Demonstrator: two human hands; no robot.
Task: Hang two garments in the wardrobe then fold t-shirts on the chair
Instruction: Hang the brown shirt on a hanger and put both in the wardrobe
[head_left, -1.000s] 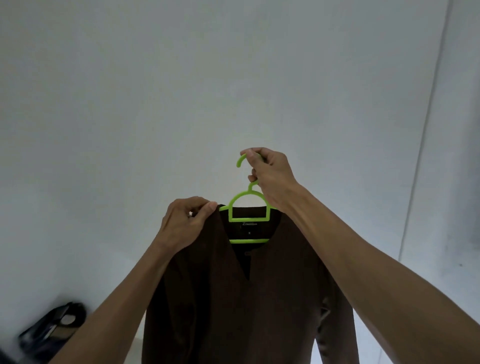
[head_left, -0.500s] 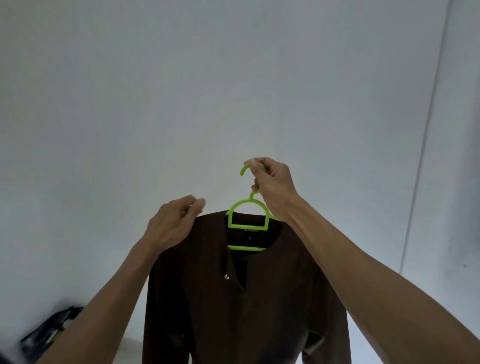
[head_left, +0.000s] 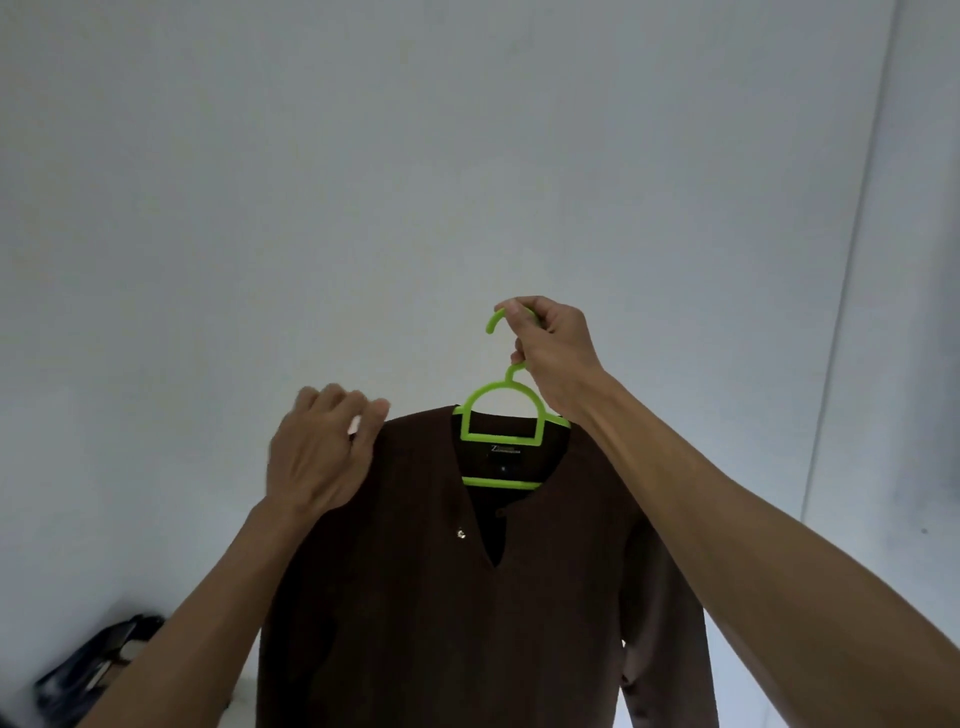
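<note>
The right hand (head_left: 553, 348) grips the hook of the green hanger (head_left: 501, 431), hiding part of it. The brown shirt (head_left: 467, 597) hangs from it, hem cut off below. The left hand (head_left: 319, 457), blurred, fingers loosely spread, rests at its shoulder.

Lower body and sleeve ends of the dark brown long-sleeved garment (head_left: 467, 597) cut off by the bottom edge; shoulders of the lime-green plastic hanger (head_left: 501, 415) hidden inside it, hook partly covered by the right hand (head_left: 556, 353); left hand (head_left: 322, 452) motion-blurred; dark object (head_left: 88, 675) at lower left unidentifiable
</note>
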